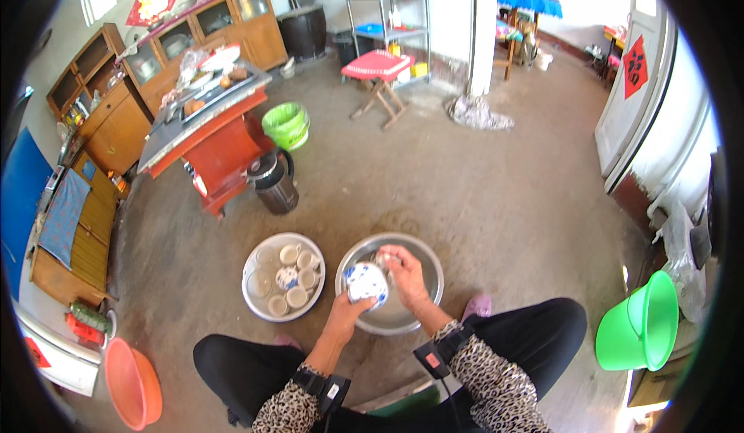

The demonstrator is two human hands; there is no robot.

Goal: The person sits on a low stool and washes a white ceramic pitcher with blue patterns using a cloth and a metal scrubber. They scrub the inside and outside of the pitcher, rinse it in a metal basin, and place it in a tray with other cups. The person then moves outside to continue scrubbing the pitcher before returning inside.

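Note:
My left hand (344,320) grips a blue-and-white porcelain vessel (366,285), perhaps a teapot, over a stainless steel basin (435,259) on the floor. Just right of the vessel, my right hand (409,279) has its fingers bent around a small pale thing (382,257), mostly hidden, perhaps a cloth or scourer. Shallow cloudy water (395,312) lies in the basin. To the left is a white enamel basin (249,293). In it are several small pale cups (297,297), a blue-and-white piece (286,278) and clear glass-like items (263,282).
A dark thermos jug (278,186) stands beyond the enamel basin, by a red table (218,148). Farther back are a lime-green bin (286,126) and a folding stool (378,70). A green bucket (633,328) is at right, an orange basin (131,383) at left.

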